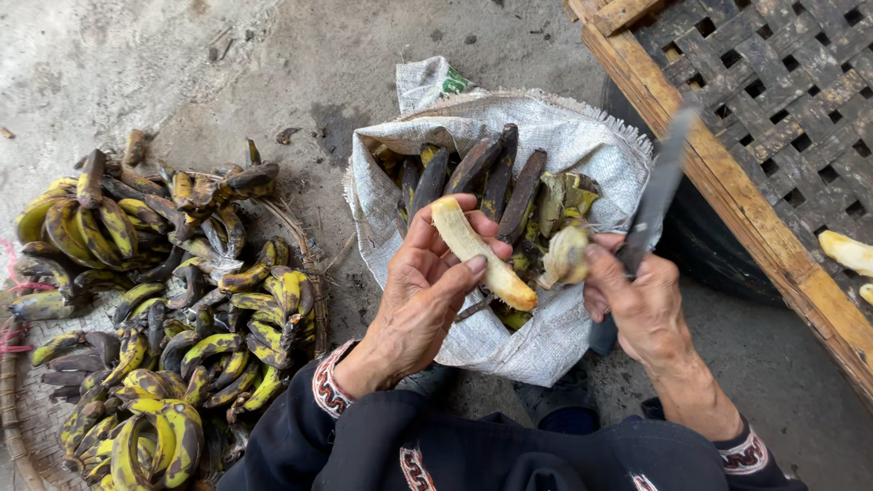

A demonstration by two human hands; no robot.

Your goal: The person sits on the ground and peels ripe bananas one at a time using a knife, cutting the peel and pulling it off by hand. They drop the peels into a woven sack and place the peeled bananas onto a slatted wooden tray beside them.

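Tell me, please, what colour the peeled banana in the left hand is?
Pale creamy yellow peeled banana, clearest in the head view.

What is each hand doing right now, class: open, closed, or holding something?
Left hand: closed on a peeled banana.
Right hand: closed on a knife, its fingers also pinching a piece of peel.

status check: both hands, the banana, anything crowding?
Left hand grips peeled banana. Right hand holds knife and peel strip. Open sack of peels directly beneath; nothing blocking.

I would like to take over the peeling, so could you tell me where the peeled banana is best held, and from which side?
Grip the peeled banana at mid-length, from below and the left, as the left hand does. It lies slanted, and the right hand with the knife is at its lower end.
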